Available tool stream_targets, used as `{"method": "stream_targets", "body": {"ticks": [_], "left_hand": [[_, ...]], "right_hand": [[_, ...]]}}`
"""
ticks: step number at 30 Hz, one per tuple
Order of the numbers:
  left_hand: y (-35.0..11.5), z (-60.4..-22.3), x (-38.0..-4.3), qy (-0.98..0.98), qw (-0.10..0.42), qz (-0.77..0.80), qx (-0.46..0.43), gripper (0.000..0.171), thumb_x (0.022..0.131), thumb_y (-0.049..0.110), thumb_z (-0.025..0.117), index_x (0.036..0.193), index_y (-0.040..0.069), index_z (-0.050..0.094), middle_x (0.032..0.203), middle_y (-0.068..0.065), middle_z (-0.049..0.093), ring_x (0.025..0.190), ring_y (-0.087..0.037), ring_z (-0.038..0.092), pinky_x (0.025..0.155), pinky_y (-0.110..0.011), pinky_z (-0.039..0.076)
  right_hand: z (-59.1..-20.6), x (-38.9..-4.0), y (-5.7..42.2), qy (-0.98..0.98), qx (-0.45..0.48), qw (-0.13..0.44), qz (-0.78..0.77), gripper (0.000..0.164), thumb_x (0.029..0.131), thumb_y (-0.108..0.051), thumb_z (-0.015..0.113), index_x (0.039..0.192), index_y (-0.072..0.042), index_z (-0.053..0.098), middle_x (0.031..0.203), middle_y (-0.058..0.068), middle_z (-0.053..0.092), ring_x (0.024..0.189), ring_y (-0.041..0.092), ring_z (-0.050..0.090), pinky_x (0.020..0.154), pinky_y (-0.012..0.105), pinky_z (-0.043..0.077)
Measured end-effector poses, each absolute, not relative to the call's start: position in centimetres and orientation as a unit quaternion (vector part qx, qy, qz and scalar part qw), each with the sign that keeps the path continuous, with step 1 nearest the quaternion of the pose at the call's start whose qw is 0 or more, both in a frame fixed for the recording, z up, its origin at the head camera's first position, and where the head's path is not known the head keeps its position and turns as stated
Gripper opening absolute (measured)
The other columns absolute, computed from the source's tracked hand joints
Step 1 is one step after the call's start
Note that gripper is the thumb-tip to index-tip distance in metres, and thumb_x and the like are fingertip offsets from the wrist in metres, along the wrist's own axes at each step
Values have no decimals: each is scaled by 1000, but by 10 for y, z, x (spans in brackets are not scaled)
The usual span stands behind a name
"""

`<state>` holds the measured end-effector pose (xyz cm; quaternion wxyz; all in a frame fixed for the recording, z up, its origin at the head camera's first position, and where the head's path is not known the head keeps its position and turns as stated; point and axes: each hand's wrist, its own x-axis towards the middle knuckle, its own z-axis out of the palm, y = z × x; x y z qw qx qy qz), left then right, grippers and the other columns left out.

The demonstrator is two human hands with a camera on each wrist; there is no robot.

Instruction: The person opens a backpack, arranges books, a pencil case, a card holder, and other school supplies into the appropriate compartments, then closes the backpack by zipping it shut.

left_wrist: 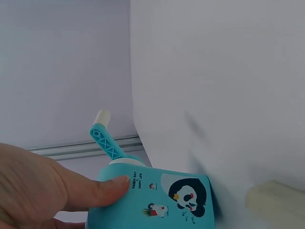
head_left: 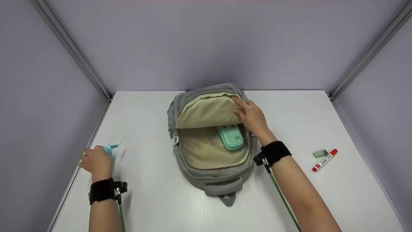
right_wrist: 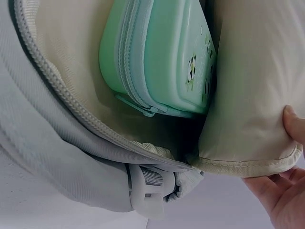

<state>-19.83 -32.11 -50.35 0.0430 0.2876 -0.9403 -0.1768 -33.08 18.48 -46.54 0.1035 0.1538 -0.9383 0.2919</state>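
Note:
My left hand [head_left: 96, 161] grips a light-blue hand-crank pencil sharpener [left_wrist: 152, 195] with panda pictures, at the table's left side. Its crank [left_wrist: 107, 140] ends in a white knob. Whether its base touches the table I cannot tell. A grey backpack [head_left: 193, 175] lies unzipped in the middle. My right hand [head_left: 254, 117] pinches the edge of its cream-lined flap [right_wrist: 252, 95], holding it raised between thumb and fingers. Inside the main compartment rests a mint-green zipped pencil case [head_left: 232, 138] with panda prints, its far end hidden under the flap.
On the right of the white table [head_left: 145, 199] lie a small green block [head_left: 320, 153], perhaps an eraser, and a red-and-white marker [head_left: 325, 160]. Pale panels enclose the table at the back and sides. A beige shape [left_wrist: 276, 202] at the left wrist view's edge is unclear.

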Motion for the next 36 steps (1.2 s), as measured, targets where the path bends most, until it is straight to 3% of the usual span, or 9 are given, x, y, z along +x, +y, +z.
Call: {"method": "stream_targets", "body": {"ticks": [10,17,25,36], "left_hand": [[-297,-494,-198,-941,122,-187,253,22,91,-5,48,103,-20,58,107,-40,46,96,-58,49,70,-66,44],[-260,-457,-195,-939,177,-216,198,38,87,-1,70,119,-16,58,115,-37,51,102,-56,52,74,-68,46],[-219,-411,-183,-938,218,-245,111,46,85,3,76,125,-11,58,117,-33,54,107,-51,54,75,-69,47],[-171,-396,-172,-926,143,-348,-35,51,84,9,78,130,-2,59,121,-22,58,112,-41,57,89,-57,47]], "right_hand": [[-464,-330,183,-939,159,107,287,51,96,-31,63,145,-29,51,106,18,59,89,37,60,75,52,48],[-466,-331,185,-936,164,115,288,51,95,-31,64,144,-29,51,105,19,59,88,37,60,75,52,48],[-466,-331,185,-935,162,108,297,51,95,-30,65,144,-29,51,106,18,59,87,36,60,75,52,48],[-466,-331,185,-935,169,119,289,51,95,-30,65,144,-28,52,101,18,58,82,34,59,71,50,48]]}}
